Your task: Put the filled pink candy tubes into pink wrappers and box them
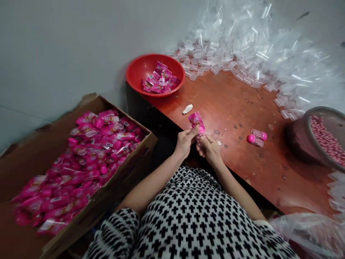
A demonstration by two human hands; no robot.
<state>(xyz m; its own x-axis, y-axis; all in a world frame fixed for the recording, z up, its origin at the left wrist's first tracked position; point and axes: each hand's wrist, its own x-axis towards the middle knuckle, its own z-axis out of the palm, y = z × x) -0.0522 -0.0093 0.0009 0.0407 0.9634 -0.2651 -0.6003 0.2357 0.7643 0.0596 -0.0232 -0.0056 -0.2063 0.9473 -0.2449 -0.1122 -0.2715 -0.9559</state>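
A small pink printed packet (196,119) is held between both hands above the table's near edge, its printed top pointing away from me. My left hand (185,142) pinches its left side with thumb and fingers. My right hand (209,146) grips the lower end, where pink beads seem to show through clear plastic. Two clear tubes of pink beads with bright pink caps (259,134) lie side by side on the table, right of my hands. Fingers cover part of the packet.
A cardboard box (140,153) full of pink packets stands at the left. On the wooden table (229,104) are a red bowl (134,73) of packets, a heap of clear tubes (242,46), a bucket (299,140) of pink beads and a white scrap (187,109).
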